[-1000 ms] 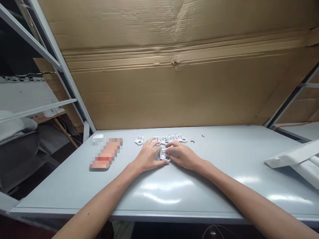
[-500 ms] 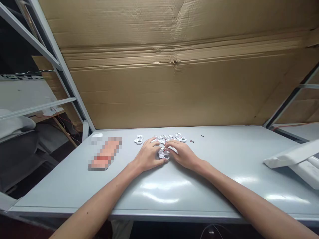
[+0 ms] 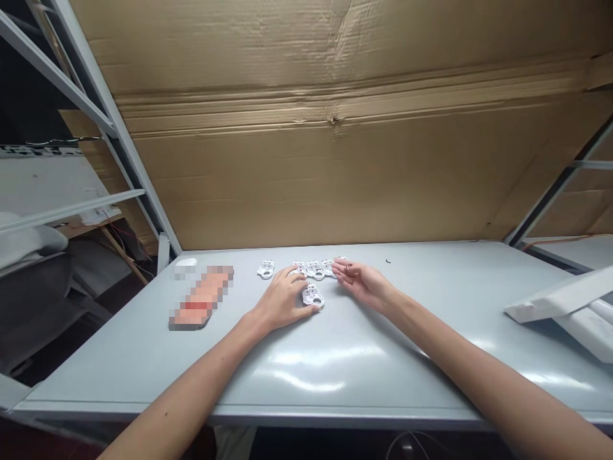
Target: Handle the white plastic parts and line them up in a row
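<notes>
A small white piece with a round hole (image 3: 313,296) lies on the grey table, and my left hand (image 3: 286,299) holds it at its left side between thumb and fingers. My right hand (image 3: 363,283) is lifted to the right of that piece, palm turned partly up. Its fingers are curled together with something dark and tiny at the fingertips. Similar white pieces (image 3: 315,269) stand in a row behind my hands, partly hidden by the fingers of both. Another white piece (image 3: 265,269) lies apart at the row's left.
A pixelated orange object (image 3: 204,297) and a white item (image 3: 186,262) are on the table's left. A tiny dark bit (image 3: 388,260) lies at the back. White wrapped pieces (image 3: 569,300) rest at the right. Cardboard (image 3: 311,179) stands behind, between metal posts.
My right hand has moved right, away from the white piece, and turned its palm up. It now covers the place where a small red and black bit lay. My left hand has stayed put.
</notes>
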{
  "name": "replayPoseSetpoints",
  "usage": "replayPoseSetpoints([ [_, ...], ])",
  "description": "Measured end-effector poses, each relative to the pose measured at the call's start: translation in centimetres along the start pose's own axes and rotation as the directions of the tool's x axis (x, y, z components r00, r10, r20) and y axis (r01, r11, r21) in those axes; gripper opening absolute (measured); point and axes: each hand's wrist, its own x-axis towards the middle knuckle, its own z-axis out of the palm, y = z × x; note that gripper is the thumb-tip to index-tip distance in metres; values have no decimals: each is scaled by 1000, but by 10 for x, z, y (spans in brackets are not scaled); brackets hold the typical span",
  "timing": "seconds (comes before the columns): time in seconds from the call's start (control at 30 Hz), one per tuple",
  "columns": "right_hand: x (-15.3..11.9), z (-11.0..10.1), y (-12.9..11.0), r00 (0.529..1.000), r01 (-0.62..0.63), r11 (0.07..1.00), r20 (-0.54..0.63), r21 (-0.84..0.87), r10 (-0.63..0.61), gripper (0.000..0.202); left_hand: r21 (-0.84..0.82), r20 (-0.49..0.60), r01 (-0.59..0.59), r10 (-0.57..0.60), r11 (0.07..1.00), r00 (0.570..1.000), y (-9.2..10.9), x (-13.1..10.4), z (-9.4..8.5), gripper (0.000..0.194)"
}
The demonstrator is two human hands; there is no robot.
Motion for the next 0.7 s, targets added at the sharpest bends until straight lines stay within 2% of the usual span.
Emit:
replayPoseSetpoints([
  [0.2, -1, 1, 2, 999, -9, 1000, 38, 9, 9, 36, -1, 9, 1, -1, 1000, 1000, 1, 0, -2, 31],
  [0.5, 1, -2, 4, 997, 72, 962, -4, -265, -76, 24, 7, 33, 14, -14, 1000, 999, 3, 0, -3, 29],
  [0.7, 2, -3, 5, 997, 56, 946, -25, -318, -67, 7, -6, 33, 11, -11, 1000, 999, 4, 0, -3, 31],
])
